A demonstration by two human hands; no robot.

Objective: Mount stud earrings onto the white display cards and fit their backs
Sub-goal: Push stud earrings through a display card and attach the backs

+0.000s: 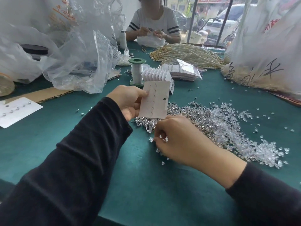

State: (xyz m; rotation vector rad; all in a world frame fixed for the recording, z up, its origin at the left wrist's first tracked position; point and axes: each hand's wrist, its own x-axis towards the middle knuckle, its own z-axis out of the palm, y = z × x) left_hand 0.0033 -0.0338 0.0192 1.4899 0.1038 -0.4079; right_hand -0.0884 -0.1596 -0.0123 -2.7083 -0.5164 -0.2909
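Cloth tabletop (146, 185) bears stud earrings (187, 115); window (211, 18) beyond.

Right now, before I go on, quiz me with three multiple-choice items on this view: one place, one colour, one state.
1. The stud earring pile lies:
A) left of the left sleeve
B) below and right of the held display card
C) inside a plastic bag

2. The table cover is:
A) red
B) white
C) teal

3. The display card is:
A) flat on the table
B) gripped by the left hand, off the table
C) folded in half

Answers:
1 B, the silver studs spread over the cloth past the card's lower edge.
2 C, teal cloth shows between everything.
3 B, the hand pinches the card's left edge and holds it upright.
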